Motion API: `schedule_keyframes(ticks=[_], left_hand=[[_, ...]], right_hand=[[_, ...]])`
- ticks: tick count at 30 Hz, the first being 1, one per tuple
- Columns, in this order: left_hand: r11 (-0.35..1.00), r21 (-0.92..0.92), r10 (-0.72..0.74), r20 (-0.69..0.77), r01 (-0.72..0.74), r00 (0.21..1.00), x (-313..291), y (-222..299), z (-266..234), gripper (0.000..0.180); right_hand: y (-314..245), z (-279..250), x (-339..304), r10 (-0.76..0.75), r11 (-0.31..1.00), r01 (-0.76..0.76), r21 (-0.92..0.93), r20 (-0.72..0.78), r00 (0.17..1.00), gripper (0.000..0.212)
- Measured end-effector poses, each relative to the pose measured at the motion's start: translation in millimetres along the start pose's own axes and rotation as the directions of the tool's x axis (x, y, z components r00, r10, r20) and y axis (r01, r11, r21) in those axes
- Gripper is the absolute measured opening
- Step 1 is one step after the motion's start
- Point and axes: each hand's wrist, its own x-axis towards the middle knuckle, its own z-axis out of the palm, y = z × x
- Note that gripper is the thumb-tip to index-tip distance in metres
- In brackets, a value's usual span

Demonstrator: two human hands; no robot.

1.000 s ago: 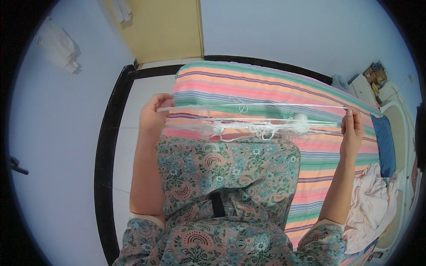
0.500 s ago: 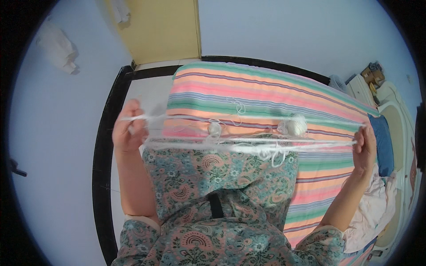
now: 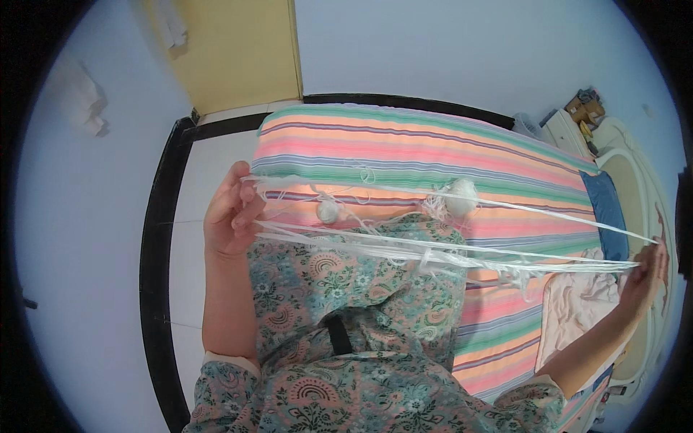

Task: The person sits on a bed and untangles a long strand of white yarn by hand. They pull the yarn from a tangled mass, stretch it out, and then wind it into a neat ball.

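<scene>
Several strands of white yarn (image 3: 447, 252) stretch across in front of me, from one hand to the other. My left hand (image 3: 234, 211) is closed, its fingers curled round the yarn's left end. At the far right my right hand (image 3: 644, 274) grips the other end, its fingers partly hidden and small. One upper strand runs apart from the lower bundle, where loose loops dangle. On the bed beyond lie a small ball of white yarn (image 3: 328, 211) and a larger ball of white yarn (image 3: 462, 196), loose thread around them.
A striped bedspread (image 3: 404, 137) covers the bed in front and to my right. Near the headboard (image 3: 626, 173) are a blue pillow (image 3: 605, 213) and a crumpled pale pink cloth (image 3: 577, 299). A white cabinet (image 3: 567, 133) holds boxes. A yellow door (image 3: 231, 58) stands behind.
My right hand has moved outward to the right and lower, and the hands are farther apart. The yarn now slants down to the right, drawn out longer. My left hand has shifted slightly right.
</scene>
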Motion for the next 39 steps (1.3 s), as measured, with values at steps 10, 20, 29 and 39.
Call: schedule_keyframes(ticks=[10,20,29,39], left_hand=[[0.915,0.403,0.069,-0.141,-0.007,0.988,-30.6,43.4,-26.8,0.028],[0.287,0.781,0.004,-0.580,0.554,0.815,-3.4,-30.1,-54.5,0.021],[0.205,0.822,0.105,-0.558,0.532,0.823,-0.9,-31.9,-60.3,0.024],[0.485,0.775,0.260,-0.571,0.406,0.779,-13.7,-4.8,-43.7,0.030]], right_hand=[[98.7,52.8,-74.6,0.471,0.882,-0.429,-0.195,0.316,0.824,0.009],[191.6,90.1,-104.8,0.394,0.576,0.128,-0.807,0.412,0.822,0.013],[123.8,211.1,-163.6,0.182,0.857,0.246,-0.453,0.712,0.678,0.010],[126.5,251.5,-197.6,0.128,0.743,0.555,-0.374,0.893,0.431,0.014]])
